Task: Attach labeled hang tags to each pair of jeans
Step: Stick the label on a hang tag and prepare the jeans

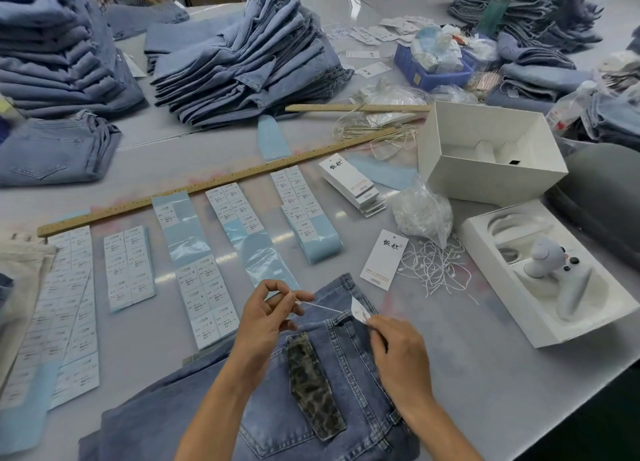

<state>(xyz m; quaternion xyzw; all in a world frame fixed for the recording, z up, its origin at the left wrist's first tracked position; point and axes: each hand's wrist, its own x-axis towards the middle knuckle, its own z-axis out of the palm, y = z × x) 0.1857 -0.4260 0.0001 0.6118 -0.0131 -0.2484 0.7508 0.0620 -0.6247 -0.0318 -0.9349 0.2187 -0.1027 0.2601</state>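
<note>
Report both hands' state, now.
Left hand: pinching the white string.
Right hand: pinching the hang tag at the jeans waistband.

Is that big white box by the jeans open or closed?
Open. The white box has no lid on top, and you can see down to the white cardboard insert inside. Nothing else shows in it.

Bare table lies open at lower right. Sticker sheets crowd the left, a white tray blocks the right, jeans stacks wall the top.

Both hands pull tag string over jeans.
</note>
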